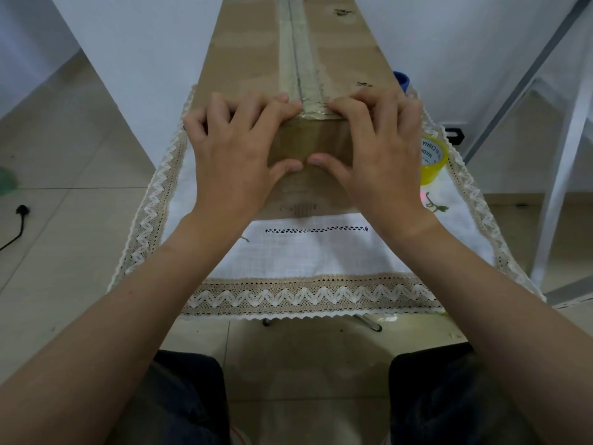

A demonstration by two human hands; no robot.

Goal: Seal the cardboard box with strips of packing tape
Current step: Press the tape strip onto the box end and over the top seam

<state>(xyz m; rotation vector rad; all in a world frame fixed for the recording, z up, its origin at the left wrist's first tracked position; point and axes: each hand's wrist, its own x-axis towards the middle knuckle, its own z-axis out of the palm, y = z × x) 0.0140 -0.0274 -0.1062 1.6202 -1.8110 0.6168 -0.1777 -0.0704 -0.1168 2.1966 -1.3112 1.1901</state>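
A long brown cardboard box (250,49) lies on a small table, its top seam covered by a strip of clear packing tape (300,59) that folds over the near edge. My left hand (237,149) and my right hand (382,146) rest on the near end of the box, on either side of the tape. The fingers of both lie spread on the top and both thumbs press against the near face, almost touching each other. A yellow roll of packing tape (433,159) stands on the table just right of my right hand.
A white tablecloth (308,255) with a lace zigzag border covers the table. A blue object (402,79) peeks out behind the box on the right. White frame bars (558,175) stand at right. A black cable (17,224) lies on the tiled floor at left.
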